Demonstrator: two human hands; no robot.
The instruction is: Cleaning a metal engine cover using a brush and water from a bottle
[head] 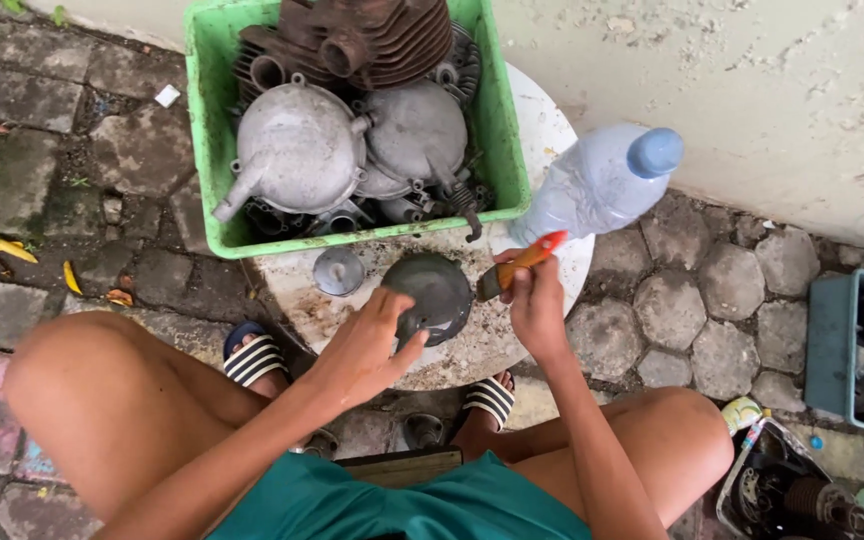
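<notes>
A dark grey domed metal cover rests on a round white table top in front of me. My left hand grips its near-left edge. My right hand holds a small brush with an orange handle, its bristle end against the cover's right side. A smaller round metal cap lies just left of the cover.
A green plastic crate of grey and rusty engine parts fills the table's far side. A clear bottle with a blue cap stands at the right. A blue bin and a tray of parts sit on the paving at right.
</notes>
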